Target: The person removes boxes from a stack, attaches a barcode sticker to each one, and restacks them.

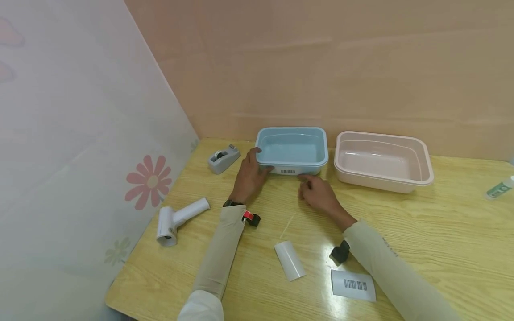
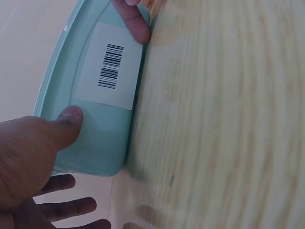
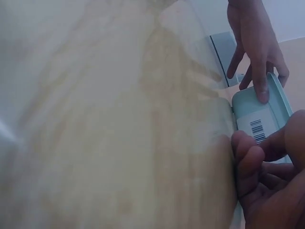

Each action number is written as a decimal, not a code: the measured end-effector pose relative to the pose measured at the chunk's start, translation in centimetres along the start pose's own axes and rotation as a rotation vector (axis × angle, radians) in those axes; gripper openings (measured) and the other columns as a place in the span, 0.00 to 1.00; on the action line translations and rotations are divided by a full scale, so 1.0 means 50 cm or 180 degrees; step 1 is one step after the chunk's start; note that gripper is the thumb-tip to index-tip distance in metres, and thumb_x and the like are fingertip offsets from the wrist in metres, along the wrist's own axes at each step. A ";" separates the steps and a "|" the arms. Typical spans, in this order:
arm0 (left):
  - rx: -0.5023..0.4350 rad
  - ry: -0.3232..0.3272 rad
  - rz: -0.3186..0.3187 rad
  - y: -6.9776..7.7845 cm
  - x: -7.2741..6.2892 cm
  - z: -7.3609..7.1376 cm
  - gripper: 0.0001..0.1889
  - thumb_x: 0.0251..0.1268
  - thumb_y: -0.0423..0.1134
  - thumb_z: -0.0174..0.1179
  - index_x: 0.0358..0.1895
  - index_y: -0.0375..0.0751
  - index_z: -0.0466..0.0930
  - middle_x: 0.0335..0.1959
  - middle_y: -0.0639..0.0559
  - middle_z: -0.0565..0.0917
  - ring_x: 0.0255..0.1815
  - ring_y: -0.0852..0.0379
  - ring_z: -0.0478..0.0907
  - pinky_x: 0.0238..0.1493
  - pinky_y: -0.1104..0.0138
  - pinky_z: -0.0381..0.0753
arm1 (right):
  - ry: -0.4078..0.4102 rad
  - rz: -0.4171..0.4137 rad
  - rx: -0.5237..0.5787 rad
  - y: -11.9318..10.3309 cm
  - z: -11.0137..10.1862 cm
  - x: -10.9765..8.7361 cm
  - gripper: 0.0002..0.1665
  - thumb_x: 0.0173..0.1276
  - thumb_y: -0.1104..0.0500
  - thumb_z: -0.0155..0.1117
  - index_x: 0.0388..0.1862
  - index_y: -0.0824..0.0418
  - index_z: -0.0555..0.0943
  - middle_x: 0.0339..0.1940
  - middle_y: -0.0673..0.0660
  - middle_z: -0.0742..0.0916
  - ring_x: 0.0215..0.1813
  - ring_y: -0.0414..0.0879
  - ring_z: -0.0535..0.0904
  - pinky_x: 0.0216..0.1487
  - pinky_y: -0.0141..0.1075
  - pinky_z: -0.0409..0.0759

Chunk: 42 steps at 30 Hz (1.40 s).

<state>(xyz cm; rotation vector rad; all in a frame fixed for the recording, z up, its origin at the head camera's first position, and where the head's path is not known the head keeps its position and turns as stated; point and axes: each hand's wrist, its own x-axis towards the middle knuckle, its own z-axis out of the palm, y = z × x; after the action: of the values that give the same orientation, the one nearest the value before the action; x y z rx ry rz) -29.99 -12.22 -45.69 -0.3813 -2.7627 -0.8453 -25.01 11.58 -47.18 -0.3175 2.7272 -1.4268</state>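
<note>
A light-blue plastic basin [image 1: 292,147] stands near the back of the table, with a white barcode label [image 2: 109,67] on its front wall. My left hand [image 1: 250,176] is at its left front corner; the thumb touches the front wall beside the label, while several fingers spread nearly straight past the corner in the left wrist view. At the label's right end, my right hand [image 1: 319,195] touches the lower edge with an extended index finger. Its other fingers are curled with nothing seen between them. In the right wrist view, the right hand [image 3: 271,181] partly hides the label.
A pink basin [image 1: 381,182] stands right of the blue one. Left of it sits a grey tape dispenser [image 1: 223,159]. A white handheld scanner [image 1: 176,220], a blank curled white paper [image 1: 290,261] and another barcode label [image 1: 353,285] lie nearer. A glue stick [image 1: 499,188] lies far right.
</note>
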 end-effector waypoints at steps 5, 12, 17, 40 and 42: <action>-0.0010 -0.0028 0.0081 -0.006 0.004 -0.003 0.31 0.72 0.47 0.63 0.69 0.41 0.57 0.59 0.37 0.74 0.58 0.43 0.75 0.55 0.53 0.77 | -0.0011 0.0127 0.0205 0.004 -0.001 -0.003 0.23 0.80 0.57 0.47 0.68 0.63 0.75 0.25 0.53 0.87 0.20 0.47 0.81 0.19 0.40 0.78; -0.0260 -0.0043 0.0086 -0.015 0.008 -0.012 0.28 0.70 0.43 0.65 0.65 0.39 0.62 0.57 0.37 0.78 0.57 0.47 0.78 0.54 0.56 0.78 | -0.0080 0.0063 0.0024 0.005 0.005 0.005 0.23 0.80 0.57 0.46 0.68 0.63 0.75 0.24 0.52 0.87 0.18 0.46 0.79 0.19 0.40 0.77; -0.0363 -0.0062 0.0162 -0.021 0.008 -0.016 0.26 0.70 0.40 0.65 0.63 0.39 0.63 0.57 0.38 0.79 0.56 0.48 0.78 0.53 0.56 0.77 | -0.0363 -0.0167 -0.0413 -0.003 0.012 0.022 0.23 0.80 0.58 0.46 0.70 0.60 0.74 0.21 0.49 0.85 0.16 0.44 0.76 0.20 0.39 0.75; -0.0373 -0.0081 0.0205 -0.024 0.011 -0.024 0.23 0.69 0.36 0.66 0.60 0.40 0.65 0.57 0.39 0.80 0.56 0.49 0.79 0.55 0.59 0.77 | -0.0503 -0.0695 -0.0630 -0.035 0.003 0.034 0.27 0.77 0.62 0.52 0.73 0.50 0.73 0.24 0.50 0.79 0.23 0.43 0.72 0.26 0.41 0.72; -0.0377 -0.0080 0.0198 -0.026 0.012 -0.025 0.23 0.69 0.36 0.66 0.59 0.40 0.65 0.56 0.39 0.80 0.55 0.50 0.79 0.55 0.59 0.77 | -0.0499 -0.0613 -0.0572 -0.026 -0.005 0.032 0.26 0.78 0.62 0.52 0.72 0.50 0.74 0.22 0.50 0.79 0.21 0.43 0.72 0.24 0.40 0.73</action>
<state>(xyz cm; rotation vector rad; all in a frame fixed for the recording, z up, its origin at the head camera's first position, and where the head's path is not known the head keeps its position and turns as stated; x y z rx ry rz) -30.78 -13.88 -45.17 -0.4998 -2.7156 -0.9979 -26.41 10.77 -45.89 -0.6869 2.7608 -1.1379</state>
